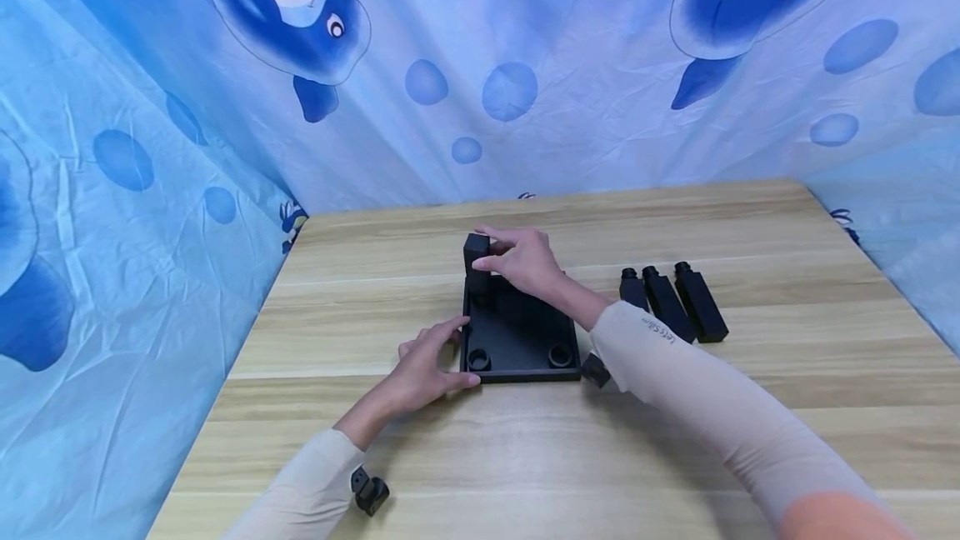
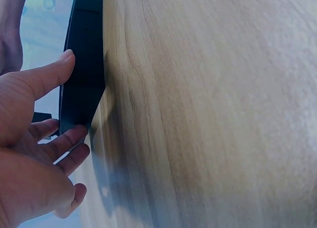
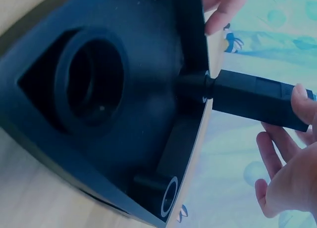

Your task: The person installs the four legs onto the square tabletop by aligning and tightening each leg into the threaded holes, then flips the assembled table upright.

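At far left of tray (image 1: 521, 327) | right grip (image 1: 528, 261) pinches leg (image 1: 472, 263) | left grip (image 1: 423, 369), fingers extended, braces near-left corner | keep leg upright

The place is a table space closed in by a hanging cloth or curtain; whether it stands in a home, a workshop or an office cannot be told. The creased blue curtain (image 1: 600, 136) spans the top of the head view and runs down both sides, printed with cartoon dolphins (image 1: 277, 27) at upper left and upper right and bubbles (image 1: 510, 92) between. Within it, a wood-grain tabletop (image 1: 540, 457) fills the lower middle.
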